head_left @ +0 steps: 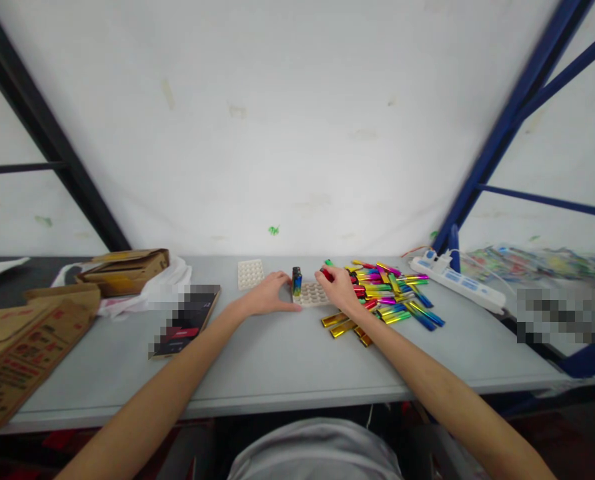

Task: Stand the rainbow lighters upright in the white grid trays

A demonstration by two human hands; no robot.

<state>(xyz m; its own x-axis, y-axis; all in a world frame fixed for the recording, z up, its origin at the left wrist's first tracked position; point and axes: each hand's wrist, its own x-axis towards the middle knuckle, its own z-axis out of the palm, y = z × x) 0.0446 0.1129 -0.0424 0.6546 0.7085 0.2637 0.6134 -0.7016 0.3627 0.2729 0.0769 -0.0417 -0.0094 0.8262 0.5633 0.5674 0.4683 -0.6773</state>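
Observation:
A pale tray with rows of round holes (311, 295) lies on the table between my hands. A few dark and blue-green shiny lighter-like pieces (297, 281) stand upright at its left end. My left hand (272, 293) is beside that end, thumb and fingers spread apart, with nothing held. Over the tray's right part, my right hand (338, 287) has its fingers pinched on a red piece (327, 274). A loose pile of shiny multicoloured pieces (390, 293) lies to the right, partly behind my right hand and forearm.
Another pale tray (250, 274) lies behind my left hand. Farther left are a dark flat box (190, 320), a white plastic bag (150, 287) and cardboard (37, 340). A white power strip (460, 280) is at the right, near a blue metal frame (502, 143).

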